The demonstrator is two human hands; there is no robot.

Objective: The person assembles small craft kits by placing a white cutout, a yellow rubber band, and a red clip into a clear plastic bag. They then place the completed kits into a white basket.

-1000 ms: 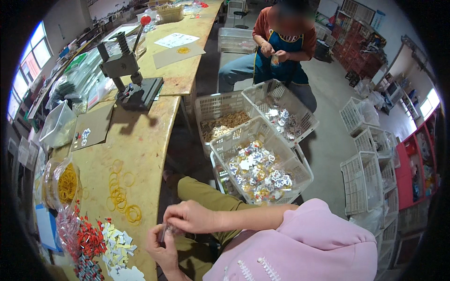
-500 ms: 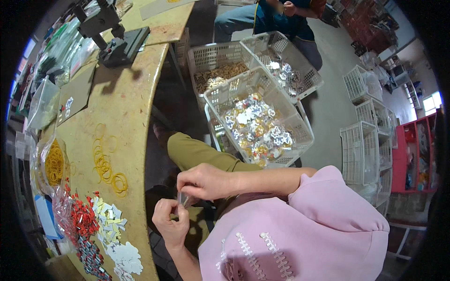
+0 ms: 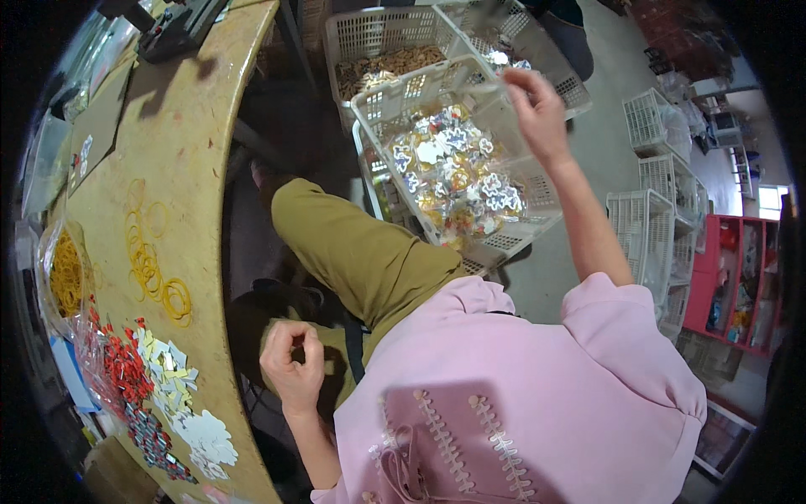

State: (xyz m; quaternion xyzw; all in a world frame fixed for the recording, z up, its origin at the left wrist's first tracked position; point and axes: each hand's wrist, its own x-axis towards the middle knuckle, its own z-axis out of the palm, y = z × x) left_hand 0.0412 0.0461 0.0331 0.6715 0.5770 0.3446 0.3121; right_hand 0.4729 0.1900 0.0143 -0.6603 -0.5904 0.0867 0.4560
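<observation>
My left hand [image 3: 291, 366] is raised over my lap beside the table edge. Its fingers curl to the thumb, and whatever they hold, if anything, cannot be made out. Stretched out at the upper right, my right hand [image 3: 539, 116] hangs above the rim between two crates. Its fingers extend with the thumb apart, and nothing shows in them. Below it, a white plastic crate [image 3: 537, 181] holds many small clear packets [image 3: 453, 181] with white, blue and yellow pieces. Farther off, another crate [image 3: 567, 84] holds similar white-and-blue pieces [image 3: 501, 57].
Left of me, a wooden table [image 3: 189, 227] carries yellow rubber bands [image 3: 144, 260], red pieces [image 3: 124, 365], white paper cutouts [image 3: 206, 437] and a black press [image 3: 180, 29]. A third crate [image 3: 336, 59] contains brown pieces. Stacked baskets [image 3: 638, 235] and a pink shelf [image 3: 730, 277] stand right.
My hands have parted. The right moved from the small flat piece up and right over the crates; the left stays low. The small piece no longer shows, and the view has shifted.
</observation>
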